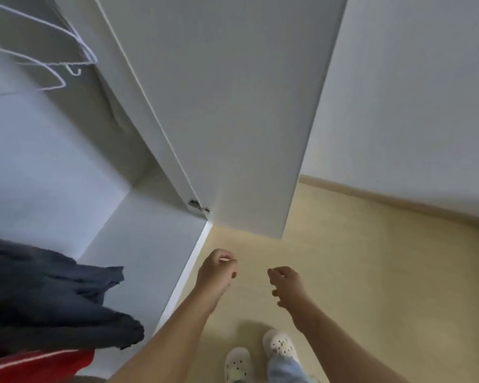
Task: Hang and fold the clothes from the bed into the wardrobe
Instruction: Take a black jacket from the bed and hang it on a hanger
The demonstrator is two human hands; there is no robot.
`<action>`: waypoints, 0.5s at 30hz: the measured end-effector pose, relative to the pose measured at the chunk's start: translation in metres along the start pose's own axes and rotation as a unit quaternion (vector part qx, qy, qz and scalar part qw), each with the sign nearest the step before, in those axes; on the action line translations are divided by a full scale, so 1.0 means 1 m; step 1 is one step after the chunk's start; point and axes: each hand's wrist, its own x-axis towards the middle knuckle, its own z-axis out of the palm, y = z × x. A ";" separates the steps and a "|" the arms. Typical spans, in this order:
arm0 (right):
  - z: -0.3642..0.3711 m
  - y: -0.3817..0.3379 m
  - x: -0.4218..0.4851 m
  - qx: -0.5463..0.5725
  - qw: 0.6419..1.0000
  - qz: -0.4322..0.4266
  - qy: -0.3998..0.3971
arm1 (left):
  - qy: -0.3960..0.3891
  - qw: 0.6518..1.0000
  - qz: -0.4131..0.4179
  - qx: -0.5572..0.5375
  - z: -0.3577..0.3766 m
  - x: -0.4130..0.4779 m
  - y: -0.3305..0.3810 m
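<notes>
Head view: the smooth white wardrobe (150,244) stands open, a soft rumpled dark garment (53,305) on its shelf, a red garment (39,364) showing beneath, thin white hangers (91,57) bare. Left grip (217,272) and right grip (286,283) hang released, empty. Likely between garments; next calls for fetching another from the unseen bed.

Home bedroom: a white wardrobe (150,244) is standing with its door (233,106) swung open, wire hangers (75,48) are hanging inside, a dark garment (53,299) and a red garment (39,363) are lying on its base, and pale flooring (371,272) is meeting a plain wall (426,92).
</notes>
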 end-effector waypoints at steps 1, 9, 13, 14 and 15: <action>-0.010 0.007 -0.001 0.009 1.000 0.009 0.017 | -0.018 1.000 0.003 0.018 0.011 0.002 0.002; -0.121 0.087 -0.044 0.177 0.965 0.085 0.173 | -0.190 0.969 0.055 0.148 0.145 -0.029 0.025; -0.189 0.112 -0.062 0.233 0.942 0.076 0.231 | -0.238 0.949 0.092 0.188 0.221 -0.060 0.049; -0.208 0.120 -0.067 0.245 0.935 0.072 0.247 | -0.251 0.943 0.100 0.194 0.242 -0.071 0.055; -0.226 0.127 -0.073 0.255 0.928 0.070 0.261 | -0.263 0.938 0.108 0.200 0.263 -0.082 0.060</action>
